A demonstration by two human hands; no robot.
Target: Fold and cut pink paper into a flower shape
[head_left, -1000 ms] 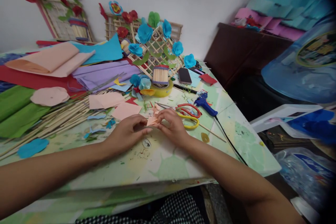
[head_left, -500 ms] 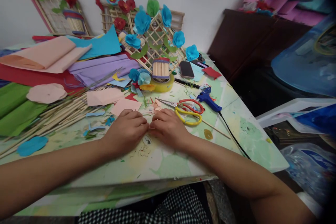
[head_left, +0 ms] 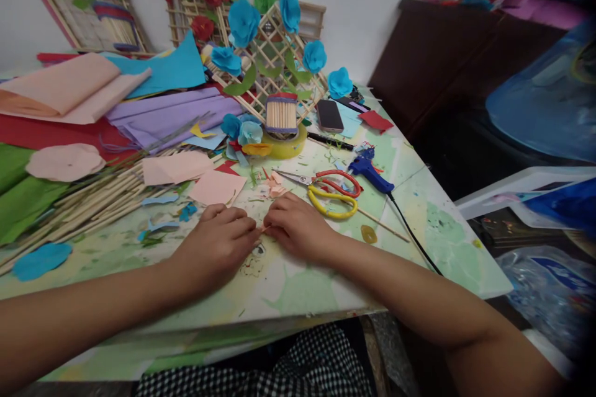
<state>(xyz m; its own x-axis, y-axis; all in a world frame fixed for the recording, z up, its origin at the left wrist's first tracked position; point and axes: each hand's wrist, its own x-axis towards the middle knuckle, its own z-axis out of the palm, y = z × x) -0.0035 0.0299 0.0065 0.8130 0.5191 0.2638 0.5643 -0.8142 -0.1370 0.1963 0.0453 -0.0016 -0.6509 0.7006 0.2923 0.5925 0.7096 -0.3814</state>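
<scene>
My left hand (head_left: 218, 245) and my right hand (head_left: 298, 226) rest knuckles-up on the paint-stained table (head_left: 302, 291), fingertips meeting. Both are curled shut on a small folded piece of peach paper (head_left: 265, 229), of which only a thin sliver shows between them. Just beyond my hands lie peach paper squares (head_left: 216, 187), small peach scraps (head_left: 274, 186) and red and yellow scissors (head_left: 333, 192).
A blue glue gun (head_left: 370, 173) with a black cord lies right of the scissors. Bamboo sticks (head_left: 88, 198), coloured crepe sheets (head_left: 167, 115), a tape roll (head_left: 286, 144), a phone (head_left: 329, 115) and a lattice with paper flowers (head_left: 272, 53) fill the back. A dark cabinet (head_left: 442, 56) stands at right.
My hands have closed over the peach paper and pressed it down to the table; it showed more plainly a second ago. The view has tilted down slightly.
</scene>
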